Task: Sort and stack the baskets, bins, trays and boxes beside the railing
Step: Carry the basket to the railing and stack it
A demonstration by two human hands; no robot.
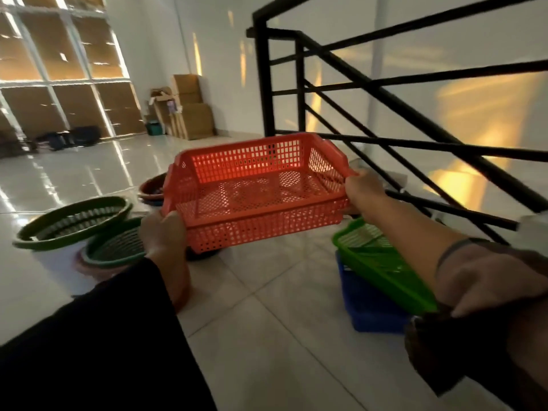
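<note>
No writing or label can be read on anything here. Both hands hold up an orange perforated basket [255, 188] above the tiled floor [281, 336], just this side of the black railing [385, 93]. It looks like two orange baskets nested one inside the other, and nothing lies in the top one. The left hand [161, 232] grips the near left corner, fingers wrapped under the rim; the right hand [363, 189] is curled round the handle on the right end.

On the floor to the right, near the foot of the railing, a bright green slotted tray [382, 262] sits tilted in a blue bin [367, 304]; what else the bin holds is hidden. To the left lie two dark green oval baskets [74, 222], overlapping, the nearer one resting on something pinkish. Behind the orange basket a brown round dish [151, 188] shows partly. Far off, cardboard boxes [189, 108] stand stacked against the wall.
</note>
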